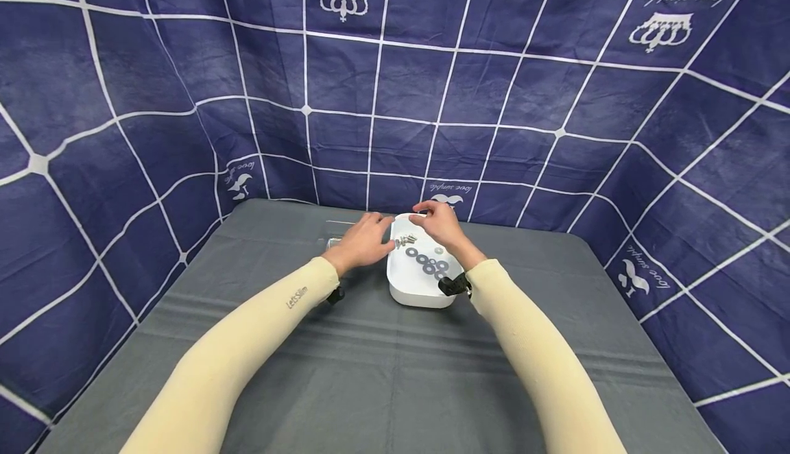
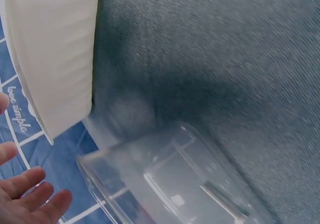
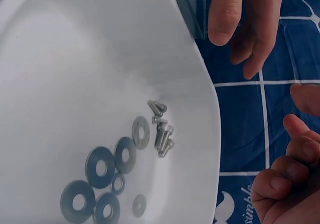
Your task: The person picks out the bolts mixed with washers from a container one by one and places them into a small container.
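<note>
A white tray [image 1: 422,296] with rounded corners holds several grey washers [image 3: 100,168] of different sizes and a small heap of metal screws [image 3: 162,134]. My left hand [image 1: 364,240] is at the tray's left side, its fingers loosely extended and thumb close to the rim. Over the tray's far end is my right hand [image 1: 441,226], with bent fingers and the thumb apart from them. Nothing shows between the fingers of either hand. A clear plastic container [image 2: 175,179] stands left of the tray, partly hidden behind the left hand in the head view.
The tray and container stand near the back edge of a table covered in grey cloth [image 1: 370,372]. A blue curtain [image 1: 345,77] with white grid lines hangs behind the table and along both sides.
</note>
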`<state>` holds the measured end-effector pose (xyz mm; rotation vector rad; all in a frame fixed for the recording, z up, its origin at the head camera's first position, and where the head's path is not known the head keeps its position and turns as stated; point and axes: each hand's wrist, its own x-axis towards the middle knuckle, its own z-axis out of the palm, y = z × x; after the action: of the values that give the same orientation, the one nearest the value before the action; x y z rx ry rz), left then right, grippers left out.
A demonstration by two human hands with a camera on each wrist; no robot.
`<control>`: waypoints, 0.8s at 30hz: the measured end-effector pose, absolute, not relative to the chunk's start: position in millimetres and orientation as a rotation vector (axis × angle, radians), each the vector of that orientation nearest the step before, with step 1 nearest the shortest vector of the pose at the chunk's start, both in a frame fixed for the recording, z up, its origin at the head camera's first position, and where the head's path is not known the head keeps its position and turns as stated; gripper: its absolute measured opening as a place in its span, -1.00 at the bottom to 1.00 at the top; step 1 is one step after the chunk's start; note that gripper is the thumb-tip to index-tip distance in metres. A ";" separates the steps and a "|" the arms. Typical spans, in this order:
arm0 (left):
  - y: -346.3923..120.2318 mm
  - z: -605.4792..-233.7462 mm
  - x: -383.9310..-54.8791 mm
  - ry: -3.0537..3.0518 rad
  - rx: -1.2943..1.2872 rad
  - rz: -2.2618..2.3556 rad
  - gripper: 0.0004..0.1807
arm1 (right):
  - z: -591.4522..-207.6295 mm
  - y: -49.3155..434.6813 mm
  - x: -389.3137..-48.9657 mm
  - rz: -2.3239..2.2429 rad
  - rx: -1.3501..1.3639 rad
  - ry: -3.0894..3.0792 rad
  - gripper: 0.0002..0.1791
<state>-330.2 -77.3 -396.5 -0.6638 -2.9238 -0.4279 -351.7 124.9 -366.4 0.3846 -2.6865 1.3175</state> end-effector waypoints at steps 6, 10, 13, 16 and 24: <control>-63.9 -396.4 -330.3 -2.935 -0.676 -0.387 -0.34 | -366.2 133.1 -348.6 1.336 0.349 -2.711 -0.65; -57.2 -397.9 -331.2 -2.929 -0.688 -0.361 -0.34 | -366.8 137.2 -348.1 1.337 0.320 -2.726 -0.63; -55.2 -400.5 -332.0 -2.930 -0.679 -0.362 -0.34 | -367.6 138.6 -348.0 1.352 0.323 -2.721 -0.61; -54.2 -404.3 -332.9 -2.945 -0.664 -0.386 -0.32 | -368.5 140.4 -348.0 1.348 0.312 -2.718 -0.60; -48.5 -413.7 -334.9 -2.967 -0.631 -0.376 -0.26 | -371.5 145.8 -348.3 1.360 0.274 -2.708 -0.61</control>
<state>-334.9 -48.5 -413.7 -0.6308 -2.9669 -0.3760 -348.3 145.8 -371.5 0.2739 -2.7078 1.3599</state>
